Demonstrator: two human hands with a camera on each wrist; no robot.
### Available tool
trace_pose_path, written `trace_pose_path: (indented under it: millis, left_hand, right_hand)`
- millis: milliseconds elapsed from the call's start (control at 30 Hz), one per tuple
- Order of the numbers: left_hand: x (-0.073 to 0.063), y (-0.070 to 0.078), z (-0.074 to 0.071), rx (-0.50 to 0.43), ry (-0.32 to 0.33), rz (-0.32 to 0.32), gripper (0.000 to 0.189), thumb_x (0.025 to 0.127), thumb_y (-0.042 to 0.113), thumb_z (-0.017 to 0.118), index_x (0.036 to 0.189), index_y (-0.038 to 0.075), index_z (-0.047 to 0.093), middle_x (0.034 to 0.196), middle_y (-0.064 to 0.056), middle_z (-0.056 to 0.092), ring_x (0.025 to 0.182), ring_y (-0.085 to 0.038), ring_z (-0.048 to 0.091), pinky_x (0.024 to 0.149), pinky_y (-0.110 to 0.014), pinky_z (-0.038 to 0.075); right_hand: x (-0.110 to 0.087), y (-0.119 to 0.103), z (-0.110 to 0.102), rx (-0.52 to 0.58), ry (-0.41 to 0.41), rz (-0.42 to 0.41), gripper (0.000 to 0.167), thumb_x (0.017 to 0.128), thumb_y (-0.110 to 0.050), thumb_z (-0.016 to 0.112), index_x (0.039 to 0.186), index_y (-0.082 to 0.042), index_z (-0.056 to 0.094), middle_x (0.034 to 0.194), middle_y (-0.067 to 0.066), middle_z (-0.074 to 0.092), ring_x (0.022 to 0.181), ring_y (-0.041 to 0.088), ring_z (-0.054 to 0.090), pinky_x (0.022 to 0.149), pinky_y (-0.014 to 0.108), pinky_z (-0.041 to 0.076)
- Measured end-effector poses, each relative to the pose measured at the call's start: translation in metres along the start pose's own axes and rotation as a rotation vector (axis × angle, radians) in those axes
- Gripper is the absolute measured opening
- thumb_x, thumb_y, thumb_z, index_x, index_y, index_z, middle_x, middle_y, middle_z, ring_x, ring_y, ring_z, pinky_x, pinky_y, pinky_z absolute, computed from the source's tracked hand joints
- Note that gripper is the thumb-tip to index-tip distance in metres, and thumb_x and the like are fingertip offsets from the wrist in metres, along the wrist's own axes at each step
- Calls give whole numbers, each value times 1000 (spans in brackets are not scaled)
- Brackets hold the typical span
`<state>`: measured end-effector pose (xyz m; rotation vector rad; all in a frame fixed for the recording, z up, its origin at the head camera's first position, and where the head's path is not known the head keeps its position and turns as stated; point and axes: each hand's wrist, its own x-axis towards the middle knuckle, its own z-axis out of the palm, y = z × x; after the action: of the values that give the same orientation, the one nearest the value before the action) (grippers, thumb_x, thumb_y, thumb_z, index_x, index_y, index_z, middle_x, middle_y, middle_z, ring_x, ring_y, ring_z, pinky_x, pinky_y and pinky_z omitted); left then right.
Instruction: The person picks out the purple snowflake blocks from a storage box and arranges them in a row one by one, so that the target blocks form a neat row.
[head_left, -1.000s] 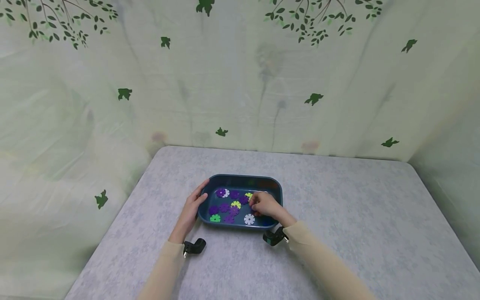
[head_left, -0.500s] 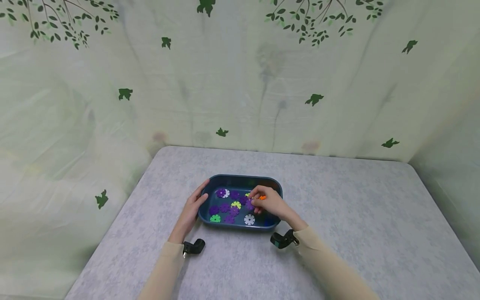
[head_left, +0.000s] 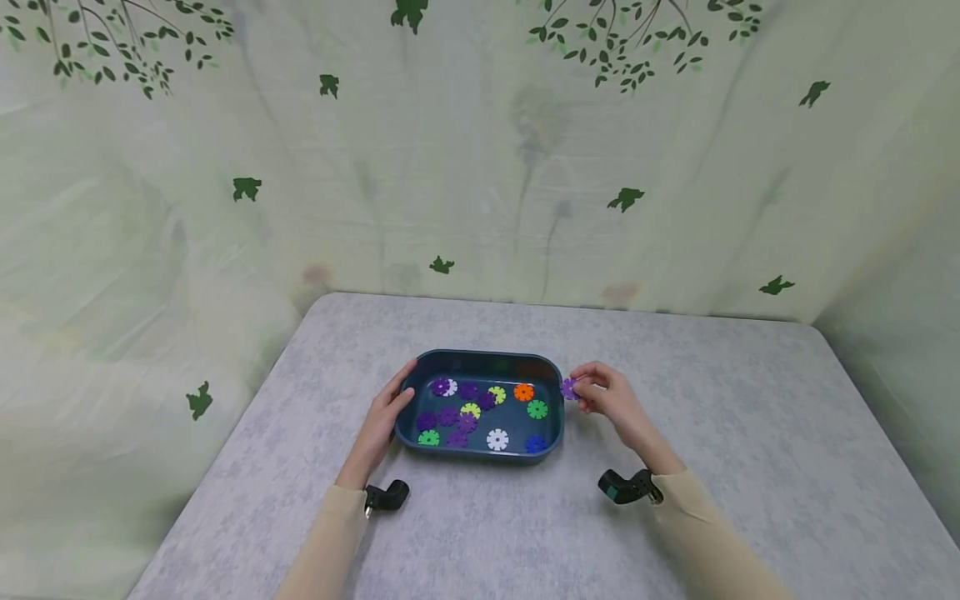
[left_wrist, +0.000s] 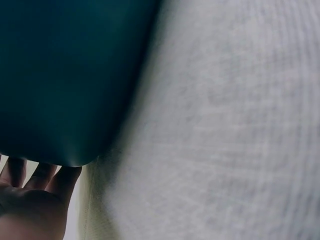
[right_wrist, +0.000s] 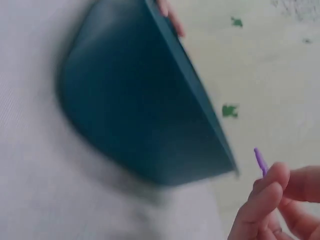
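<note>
A dark blue tray (head_left: 480,455) on the table holds several notched plastic building discs, among them an orange disc (head_left: 523,392), a white disc (head_left: 497,440) and a blue disc (head_left: 536,444). My left hand (head_left: 381,421) holds the tray's left end, with the thumb at the rim; in the left wrist view the fingers (left_wrist: 37,175) pass partly out of sight behind the tray's edge. Just beyond the right rim, my right hand (head_left: 611,400) pinches a purple notched disc (head_left: 569,388) between thumb and fingers. The right wrist view shows that disc edge-on above the fingertips.
Under the tray lies a grey mottled table (head_left: 720,433). A pale curtain (head_left: 480,167) with leaf prints hangs behind its far edge. Black wrist cameras (head_left: 387,495) jut inward from both sleeves.
My right hand has lifted the purple disc out from among the others and carried it right, past the rim. The orange, green and blue discs are now uncovered. My left hand stays put.
</note>
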<state>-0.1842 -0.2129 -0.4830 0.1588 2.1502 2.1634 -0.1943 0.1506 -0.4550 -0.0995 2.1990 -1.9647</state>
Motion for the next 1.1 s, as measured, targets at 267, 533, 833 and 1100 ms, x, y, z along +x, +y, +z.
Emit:
trace_pose_path:
  millis: [267,533,833,1100]
  left_hand:
    - [3,-16,-4,35,17,35,48,103,21,45,150,16,34,155,-2,26,142,-17,16,115,-42,11]
    - [3,-18,-4,48,26,44,48,103,21,46,150,16,35,154,-2,27,142,-17,17,115,-43,12]
    - [-2,-3,1,19,26,27,48,103,14,44,150,12,34,155,-5,25,143,-20,15,115,-44,10]
    - [-8,11,5,34,22,1,49,103,12,42,151,8,30,156,-7,23,143,-21,15,115,-43,11]
  right_hand:
    - [-4,31,-19,-172,0,126,17,95,1,50,108,12,54,83,12,61,61,13,57,57,25,53]
    - [-4,42,-15,-466,63,57,12,87,6,51,94,4,60,71,7,60,54,14,58,51,27,50]
    - [3,19,-7,-137,94,-9,21,97,-6,52,111,8,58,103,24,55,64,14,58,59,25,53]
    - [10,-15,22,82,-51,-67,30,99,-13,52,119,9,52,109,24,55,71,18,60,67,25,54]
